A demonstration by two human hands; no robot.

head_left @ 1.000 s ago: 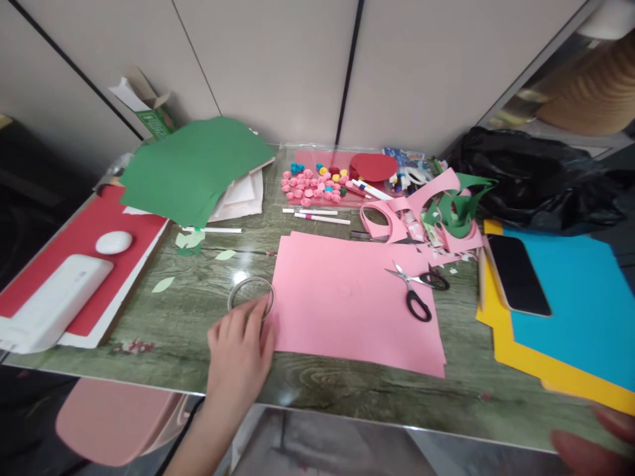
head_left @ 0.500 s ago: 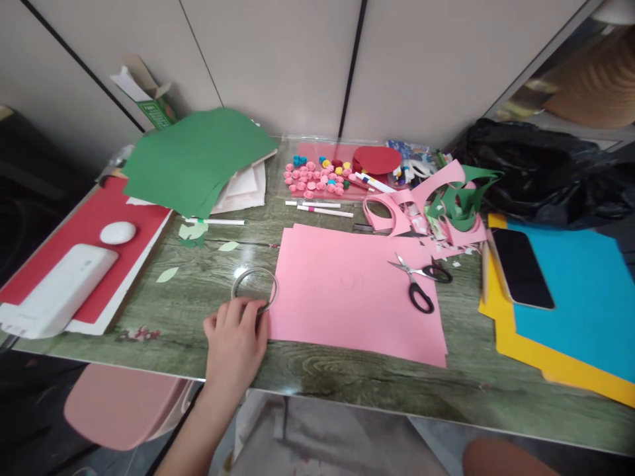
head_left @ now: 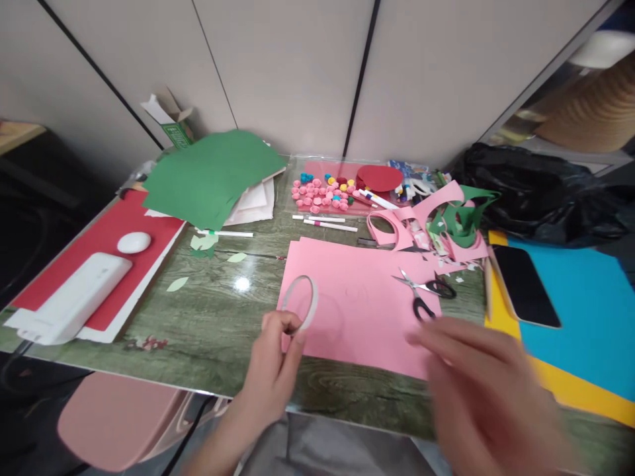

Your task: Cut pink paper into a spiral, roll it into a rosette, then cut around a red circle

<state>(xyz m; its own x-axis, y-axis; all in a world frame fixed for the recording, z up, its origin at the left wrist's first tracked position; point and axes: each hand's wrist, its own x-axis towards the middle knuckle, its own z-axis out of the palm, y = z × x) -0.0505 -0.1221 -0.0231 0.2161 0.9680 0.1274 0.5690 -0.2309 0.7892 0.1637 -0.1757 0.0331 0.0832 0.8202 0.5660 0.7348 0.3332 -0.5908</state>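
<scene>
My left hand (head_left: 278, 354) pinches a thin whitish ring (head_left: 313, 301), like a narrow hoop, between thumb and fingers. The ring is tilted up over the left part of the pink paper sheets (head_left: 367, 307), which lie flat with a faint round mark on them. My right hand (head_left: 481, 390) hangs over the table's front edge at the lower right, smeared by motion, so its grip cannot be made out. Just beyond it, scissors with black handles (head_left: 425, 287) lie spread on the right side of the pink paper.
Pink paper offcuts (head_left: 436, 201) lie behind the scissors. Farther back, a clear tray (head_left: 292, 182) holds small coloured pieces. A phone (head_left: 528, 284) rests on blue paper (head_left: 590, 297) at the right. Green sheets (head_left: 213, 175) and a white device (head_left: 74, 297) are at the left.
My left hand has lifted the ring off the table and moved it rightward over the pink paper, tilting it up. My right hand has come into view from the lower right.
</scene>
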